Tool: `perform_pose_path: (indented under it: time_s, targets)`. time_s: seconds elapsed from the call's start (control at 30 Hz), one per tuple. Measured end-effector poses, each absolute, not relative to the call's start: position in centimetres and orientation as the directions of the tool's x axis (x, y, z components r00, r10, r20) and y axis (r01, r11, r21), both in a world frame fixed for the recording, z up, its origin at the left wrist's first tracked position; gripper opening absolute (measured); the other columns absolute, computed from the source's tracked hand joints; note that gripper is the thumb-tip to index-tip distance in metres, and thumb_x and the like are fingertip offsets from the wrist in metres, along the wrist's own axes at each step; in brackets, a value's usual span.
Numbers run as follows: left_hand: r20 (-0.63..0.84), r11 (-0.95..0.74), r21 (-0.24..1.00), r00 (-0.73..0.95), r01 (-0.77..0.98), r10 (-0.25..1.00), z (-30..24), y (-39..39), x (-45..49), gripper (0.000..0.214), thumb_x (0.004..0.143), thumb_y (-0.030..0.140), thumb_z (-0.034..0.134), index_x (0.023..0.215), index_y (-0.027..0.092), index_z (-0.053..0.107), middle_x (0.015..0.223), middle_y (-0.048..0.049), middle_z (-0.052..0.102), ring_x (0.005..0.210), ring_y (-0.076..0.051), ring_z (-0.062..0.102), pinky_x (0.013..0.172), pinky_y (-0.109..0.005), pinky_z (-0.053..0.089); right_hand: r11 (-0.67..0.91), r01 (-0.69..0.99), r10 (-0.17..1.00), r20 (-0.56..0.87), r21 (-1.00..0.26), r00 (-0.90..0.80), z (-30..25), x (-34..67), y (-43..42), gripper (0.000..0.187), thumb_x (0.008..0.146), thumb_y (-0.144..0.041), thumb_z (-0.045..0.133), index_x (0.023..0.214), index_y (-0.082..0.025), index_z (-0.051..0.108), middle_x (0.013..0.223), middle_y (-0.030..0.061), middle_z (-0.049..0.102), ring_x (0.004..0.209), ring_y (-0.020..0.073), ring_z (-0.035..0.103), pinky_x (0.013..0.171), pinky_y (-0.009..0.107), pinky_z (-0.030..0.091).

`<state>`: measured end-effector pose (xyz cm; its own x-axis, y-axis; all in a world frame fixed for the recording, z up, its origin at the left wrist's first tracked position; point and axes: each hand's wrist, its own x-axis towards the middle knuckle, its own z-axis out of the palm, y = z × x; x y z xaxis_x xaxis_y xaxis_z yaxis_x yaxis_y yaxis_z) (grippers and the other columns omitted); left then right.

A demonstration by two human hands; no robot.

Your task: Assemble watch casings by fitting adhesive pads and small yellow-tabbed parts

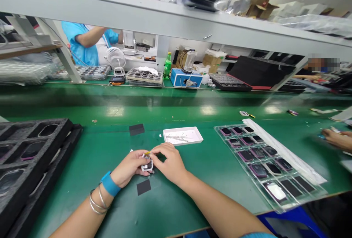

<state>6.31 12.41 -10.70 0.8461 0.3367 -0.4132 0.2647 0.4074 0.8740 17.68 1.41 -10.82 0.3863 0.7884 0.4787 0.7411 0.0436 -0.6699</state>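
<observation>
Near the tray [195,134], our left hand [128,167] and right hand [169,163] pinch the case [147,166] in their fingers [158,151]; best grip lightly, steadily.

head view | faces forward-down | close above left hand [129,167] and right hand [169,164] | green bench [214,163] beyond

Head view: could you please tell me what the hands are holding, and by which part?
Both hold one small white-framed part: the left hand grips its left edge, and the right hand pinches its top and right edge.
</observation>
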Motion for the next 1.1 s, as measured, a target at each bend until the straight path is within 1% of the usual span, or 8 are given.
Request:
perform_pose_path:
  time_s: [0.2,0.3,0.4,0.5,0.67,0.8,0.97,1.1]
  targets:
    - [-0.439,0.661,0.736,0.845,0.144,0.304,-10.8,12.8,6.1,0.027,0.067,0.011,0.065,0.094,0.012,0.067,0.079,-0.0070,0.069,0.074,-0.016,0.064,0.077,-0.031,0.054,0.068,0.970,0.822,0.565,-0.235,0.079,-11.1,17.2,0.6,0.020,0.085,-0.010,0.046,0.080,-0.021,0.062,0.077,0.0010,0.068,0.070,0.0142,0.055,0.103,0.043,0.028]
    - [-0.430,0.700,0.706,0.850,0.107,0.304,-10.9,12.9,6.0,0.027,0.073,0.013,0.063,0.100,0.011,0.066,0.085,-0.0085,0.069,0.081,-0.017,0.065,0.084,-0.033,0.052,0.047,0.985,0.838,0.543,-0.163,0.050,-11.4,17.1,0.3,0.021,0.086,-0.008,0.046,0.088,-0.021,0.062,0.084,0.0024,0.067,0.075,0.0151,0.054,0.105,0.047,0.025]
    - [-0.394,0.642,0.757,0.869,0.122,0.299,-10.8,12.9,6.0,0.031,0.075,0.015,0.065,0.106,0.013,0.063,0.092,-0.0088,0.068,0.084,-0.016,0.064,0.084,-0.031,0.051,0.067,0.953,0.827,0.550,-0.296,0.113,-11.5,17.3,0.4,0.014,0.085,-0.013,0.054,0.083,-0.022,0.063,0.090,0.0016,0.065,0.082,0.0161,0.054,0.101,0.046,0.032]
    - [-0.326,0.577,0.810,0.900,0.108,0.290,-10.6,12.9,5.9,0.039,0.075,0.017,0.067,0.113,0.014,0.059,0.105,-0.0104,0.066,0.091,-0.018,0.063,0.085,-0.032,0.051,0.070,0.797,0.840,0.467,-0.600,0.278,-11.2,17.7,0.7,0.011,0.078,-0.013,0.062,0.084,-0.022,0.061,0.100,0.0039,0.058,0.097,0.0177,0.053,0.092,0.038,0.044]
    - [-0.232,0.460,0.885,0.928,0.076,0.291,-10.9,12.9,5.7,0.043,0.074,0.022,0.069,0.116,0.015,0.058,0.107,-0.0119,0.066,0.097,-0.021,0.062,0.084,-0.032,0.050,0.029,0.265,0.931,0.123,-0.964,0.344,-11.4,18.2,1.1,0.049,0.072,-0.011,0.061,0.116,-0.024,0.045,0.113,0.0061,0.054,0.102,0.0169,0.057,0.087,0.034,0.050]
    - [-0.160,0.386,0.922,0.942,0.035,0.295,-11.1,12.7,5.6,0.040,0.073,0.025,0.070,0.111,0.015,0.061,0.104,-0.0118,0.068,0.092,-0.021,0.064,0.080,-0.031,0.051,0.026,0.037,0.967,0.034,-0.999,0.254,-12.1,17.9,1.3,0.048,0.075,-0.014,0.056,0.121,-0.024,0.042,0.102,0.0042,0.063,0.091,0.0171,0.064,0.082,0.035,0.053]
    - [-0.125,0.341,0.940,0.913,-0.016,0.389,-11.2,12.6,6.6,0.045,0.063,0.029,0.077,0.103,0.013,0.066,0.094,-0.0121,0.070,0.083,-0.021,0.065,0.074,-0.033,0.052,0.075,0.087,0.955,0.097,-0.993,0.280,-12.6,18.1,1.5,0.047,0.078,-0.023,0.056,0.123,-0.024,0.041,0.118,0.0092,0.059,0.105,0.0211,0.060,0.090,0.040,0.050]
    - [-0.110,0.316,0.944,0.813,-0.095,0.571,-10.6,12.5,6.4,0.058,0.058,0.032,0.080,0.111,0.013,0.063,0.096,-0.0139,0.069,0.082,-0.024,0.065,0.073,-0.037,0.052,0.054,0.200,0.929,0.123,-0.978,0.348,-13.0,19.1,1.9,0.052,0.078,-0.037,0.058,0.124,-0.021,0.039,0.118,0.0141,0.059,0.100,0.0235,0.063,0.089,0.043,0.050]
